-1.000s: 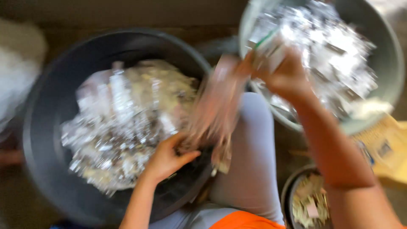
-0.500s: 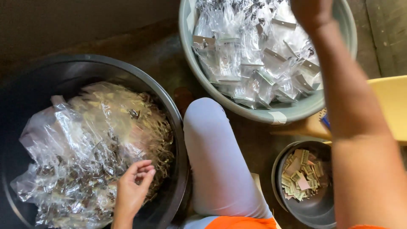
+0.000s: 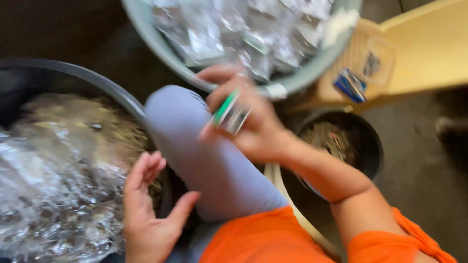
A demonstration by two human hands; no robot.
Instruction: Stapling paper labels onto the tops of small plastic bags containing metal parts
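Observation:
My right hand [image 3: 246, 114] hovers over my raised knee [image 3: 204, 151] in light grey trousers and grips a small clear packet with a green strip [image 3: 228, 113]. My left hand [image 3: 148, 209] is open, palm up, at the rim of a big dark tub [image 3: 97, 85] on the left, which holds a heap of clear plastic bags and brownish bits [image 3: 58, 180]. A grey-green basin [image 3: 161, 46] at the top is full of small clear packets [image 3: 243, 29]. The picture is blurred by motion.
A small dark bowl [image 3: 363, 141] with tan pieces stands at the right of my knee. Behind it lies a yellow plastic stool or tray [image 3: 424, 53] with a blue item [image 3: 350, 85] on it. The floor is dark.
My right hand has come back from the grey-green basin to above my knee, now with a packet in it. My left hand has lifted from the dark tub's heap and opened.

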